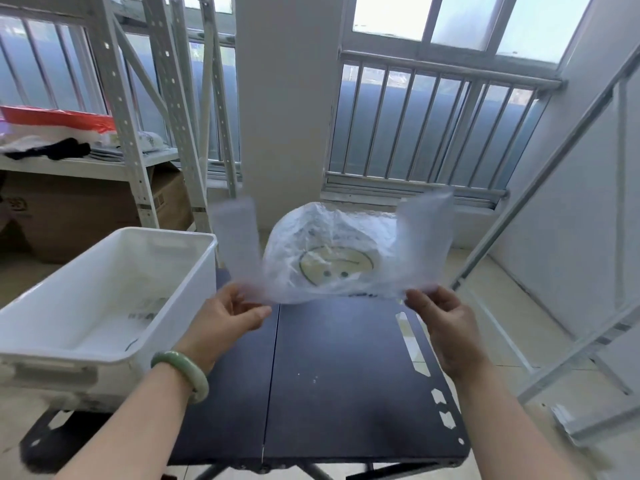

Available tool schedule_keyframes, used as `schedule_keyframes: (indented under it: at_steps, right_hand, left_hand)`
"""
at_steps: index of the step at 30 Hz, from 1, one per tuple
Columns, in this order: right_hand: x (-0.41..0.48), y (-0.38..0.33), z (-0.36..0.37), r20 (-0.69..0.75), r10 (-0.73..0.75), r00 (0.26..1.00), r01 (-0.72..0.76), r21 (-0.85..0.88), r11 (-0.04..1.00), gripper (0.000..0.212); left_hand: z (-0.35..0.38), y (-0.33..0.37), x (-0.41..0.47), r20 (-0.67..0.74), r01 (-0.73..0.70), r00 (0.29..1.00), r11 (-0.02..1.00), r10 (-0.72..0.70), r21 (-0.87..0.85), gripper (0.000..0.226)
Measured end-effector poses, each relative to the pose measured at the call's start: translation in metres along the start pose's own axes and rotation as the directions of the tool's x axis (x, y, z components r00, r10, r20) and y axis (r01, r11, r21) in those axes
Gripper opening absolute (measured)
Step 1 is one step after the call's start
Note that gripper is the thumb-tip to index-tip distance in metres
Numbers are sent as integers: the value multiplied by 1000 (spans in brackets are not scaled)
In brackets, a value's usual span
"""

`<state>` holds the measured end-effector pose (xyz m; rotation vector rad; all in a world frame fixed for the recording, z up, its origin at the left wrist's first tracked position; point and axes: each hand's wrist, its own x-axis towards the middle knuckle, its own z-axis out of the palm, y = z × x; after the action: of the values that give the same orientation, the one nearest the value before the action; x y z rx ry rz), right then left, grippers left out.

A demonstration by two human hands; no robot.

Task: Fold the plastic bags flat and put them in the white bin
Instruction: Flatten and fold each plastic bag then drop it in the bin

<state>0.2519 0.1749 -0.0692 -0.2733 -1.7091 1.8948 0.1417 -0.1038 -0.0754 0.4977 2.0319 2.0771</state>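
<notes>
Pinching near edge of crinkled clear plastic bag with smiley print (332, 258), left hand (225, 317) and right hand (443, 323) stretch long axis left-right; open white plastic bin (69, 344) beside left hand.

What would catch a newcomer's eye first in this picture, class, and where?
The clear plastic bag with a smiley print, puffed up in mid-air above the dark table, centre. The left hand and right hand pinch its near corners. The white bin sits at left.
</notes>
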Motion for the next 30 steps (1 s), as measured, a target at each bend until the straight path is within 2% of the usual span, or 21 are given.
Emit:
schedule_keyframes:
  at_steps: [2,3,5,7,10,13,17,21,23,26,30]
  right_hand:
    - [-5,16,-10,-3,95,996,-94,-144,985,50]
    - [-7,23,-15,-1,152,988,-149,-205,967,37]
    - [-11,36,-22,13,259,966,-239,-344,908,13]
    - [-15,48,-27,44,348,936,-286,-479,830,15]
    - [-21,54,-23,28,441,897,-326,-632,703,27]
    - [-20,59,-17,-55,465,883,-382,-659,648,36]
    - [-18,63,-9,-146,432,890,-387,-742,547,33]
    - [-14,66,-5,-198,435,878,-409,-782,469,27]
    - [-12,66,-4,-213,431,877,-416,-785,459,36]
    - [-13,67,-2,-237,404,884,-395,-839,374,45]
    - [-13,67,-1,-265,403,876,-405,-858,315,46]
  left_hand:
    - [-8,-11,-4,40,86,995,979,-95,186,13]
    - [-11,-16,-5,56,116,989,949,-138,294,8]
    - [-17,-25,-7,74,158,970,831,-232,534,12]
    - [-19,-34,-8,84,184,946,733,-312,655,19]
    - [-15,-44,-10,96,219,925,721,-368,657,11]
    - [-10,-52,-9,11,246,942,711,-336,658,11]
    - [-5,-60,-7,-85,250,958,657,-273,711,12]
    - [-3,-65,-4,-100,226,966,595,-238,772,14]
    - [-2,-66,-3,-120,238,965,579,-235,780,25]
    - [-5,-65,-2,-98,269,952,632,-291,727,53]
    - [-14,-67,-1,-27,328,916,712,-399,620,63]
